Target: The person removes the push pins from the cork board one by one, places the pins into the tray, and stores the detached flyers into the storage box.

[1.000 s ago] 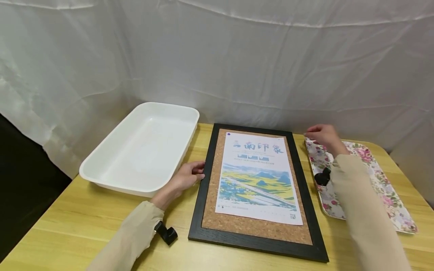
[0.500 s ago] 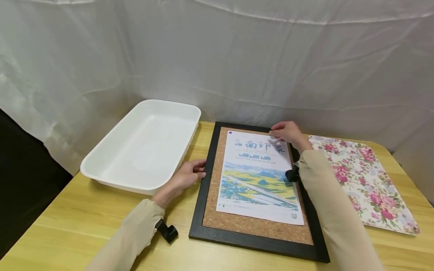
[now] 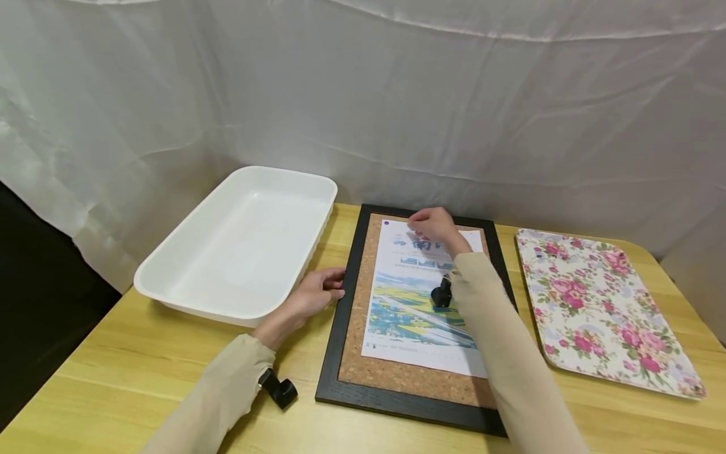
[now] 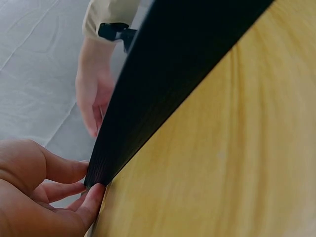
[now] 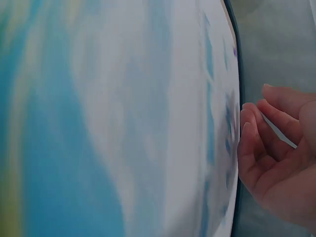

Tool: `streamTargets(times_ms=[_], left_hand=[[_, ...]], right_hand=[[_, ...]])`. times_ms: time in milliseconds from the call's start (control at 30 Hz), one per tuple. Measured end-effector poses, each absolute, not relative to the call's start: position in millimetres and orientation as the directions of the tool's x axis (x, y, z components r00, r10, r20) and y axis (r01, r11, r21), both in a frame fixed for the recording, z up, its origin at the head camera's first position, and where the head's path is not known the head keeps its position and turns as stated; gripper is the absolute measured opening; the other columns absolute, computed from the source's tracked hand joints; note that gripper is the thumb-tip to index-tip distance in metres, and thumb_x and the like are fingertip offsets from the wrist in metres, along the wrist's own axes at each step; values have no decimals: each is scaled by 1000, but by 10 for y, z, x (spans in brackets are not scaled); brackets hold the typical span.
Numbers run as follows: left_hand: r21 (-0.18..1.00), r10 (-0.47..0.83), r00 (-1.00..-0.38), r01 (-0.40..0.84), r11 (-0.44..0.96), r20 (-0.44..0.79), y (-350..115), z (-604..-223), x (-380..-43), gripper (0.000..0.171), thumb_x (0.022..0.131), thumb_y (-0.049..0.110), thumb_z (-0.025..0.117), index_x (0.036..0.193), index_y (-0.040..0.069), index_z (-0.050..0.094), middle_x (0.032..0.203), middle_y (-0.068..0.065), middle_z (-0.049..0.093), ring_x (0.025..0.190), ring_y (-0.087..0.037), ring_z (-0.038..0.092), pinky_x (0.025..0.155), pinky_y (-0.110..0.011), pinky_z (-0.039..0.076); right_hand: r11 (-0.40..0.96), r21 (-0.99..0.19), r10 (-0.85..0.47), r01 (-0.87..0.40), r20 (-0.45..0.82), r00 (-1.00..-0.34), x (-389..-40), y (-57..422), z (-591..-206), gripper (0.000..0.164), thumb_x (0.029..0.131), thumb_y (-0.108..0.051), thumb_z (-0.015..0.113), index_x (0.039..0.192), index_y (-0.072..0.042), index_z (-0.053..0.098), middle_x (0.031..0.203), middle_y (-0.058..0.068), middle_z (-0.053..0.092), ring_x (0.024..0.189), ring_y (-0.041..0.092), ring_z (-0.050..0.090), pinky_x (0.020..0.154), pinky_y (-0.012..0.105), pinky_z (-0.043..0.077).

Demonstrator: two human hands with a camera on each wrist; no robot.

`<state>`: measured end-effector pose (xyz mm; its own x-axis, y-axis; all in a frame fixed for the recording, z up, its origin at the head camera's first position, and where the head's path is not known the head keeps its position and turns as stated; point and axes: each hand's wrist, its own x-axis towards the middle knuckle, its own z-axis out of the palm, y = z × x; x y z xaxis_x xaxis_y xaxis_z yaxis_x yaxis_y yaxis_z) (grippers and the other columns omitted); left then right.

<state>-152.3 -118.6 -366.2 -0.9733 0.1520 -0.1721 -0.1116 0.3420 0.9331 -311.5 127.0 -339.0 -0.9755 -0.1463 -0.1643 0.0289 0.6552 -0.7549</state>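
A black-framed corkboard (image 3: 420, 392) lies flat on the table, bearing a printed landscape poster (image 3: 408, 318) with blue lettering. A purple pushpin (image 3: 387, 222) sits at the poster's top left corner. At the board's left edge my left hand (image 3: 309, 296) grips the frame; in the left wrist view its fingertips meet the black edge (image 4: 148, 94). My right hand (image 3: 437, 226) hovers over the poster's top, covering part of the lettering. Its fingers are loosely bent, and in the right wrist view nothing shows between them.
A deep white tray (image 3: 235, 315) stands to the left, close to my left forearm. On the right lies a floral tray (image 3: 607, 302) with a small dark speck near its far left corner. A grey curtain (image 3: 431, 113) hangs behind the wooden table (image 3: 130, 378).
My right hand has moved left from over the floral tray, past the board's top right corner, to above the middle of the poster's top. The left hand stays at the frame's edge.
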Motion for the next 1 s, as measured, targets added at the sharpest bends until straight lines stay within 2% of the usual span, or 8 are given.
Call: streamTargets(times_ms=[167,533,833,1000], left_hand=[[934,149,-974,-110,340,-169,-1187,-3667,-1511,48,87,-2,55,134,5,44,117,-8,54,100,-21,51,79,-32,44],[940,157,-974,-103,325,-161,-1131,-3667,-1498,48,87,-4,55,133,3,45,119,-10,54,101,-22,51,80,-33,44],[941,156,-975,-101,323,-159,-1128,-3666,-1491,48,86,-5,55,132,3,46,120,-10,54,101,-22,51,81,-33,44],[941,154,-976,-99,324,-156,-1119,-3669,-1478,48,86,-5,55,132,2,45,120,-10,54,101,-22,51,80,-33,44]], right_hand=[[637,-770,-149,27,-157,-976,-3134,1077,-3433,27,88,-21,60,111,-5,63,104,11,61,92,21,58,76,32,46],[582,-807,-65,97,-165,-984,-3131,913,-3452,22,88,-17,59,106,-6,64,102,10,60,90,22,55,80,33,46],[623,-781,-60,51,-112,-992,-3180,869,-3504,20,87,-13,59,104,-5,66,101,9,60,86,20,54,76,31,46],[626,-779,-50,40,-91,-995,-3152,865,-3509,18,87,-11,60,103,-5,66,102,9,61,88,20,53,78,32,45]])
